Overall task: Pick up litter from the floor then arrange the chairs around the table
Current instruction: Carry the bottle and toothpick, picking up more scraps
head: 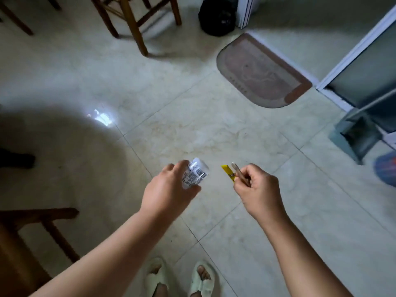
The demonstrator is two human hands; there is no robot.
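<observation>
Both hands are carrying litter above the pale tiled floor, and no further litter is showing on it. The wooden chair is standing at upper left, nearer the left hand, whose fingers are wrapping a small white bottle. At lower centre the right hand is pinching a yellow wrapper and a thin stick, long axes pointing up-left.

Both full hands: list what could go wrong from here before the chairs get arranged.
1. The left hand grips the small white barcoded bottle and the right hand pinches a yellow wrapper strip with a thin tan stick; the loose pinch could let either slip back onto the pale tiled floor.
2. With both hands occupied, dragging the brown wooden chair would likely be awkward unless the litter is discarded first.
</observation>
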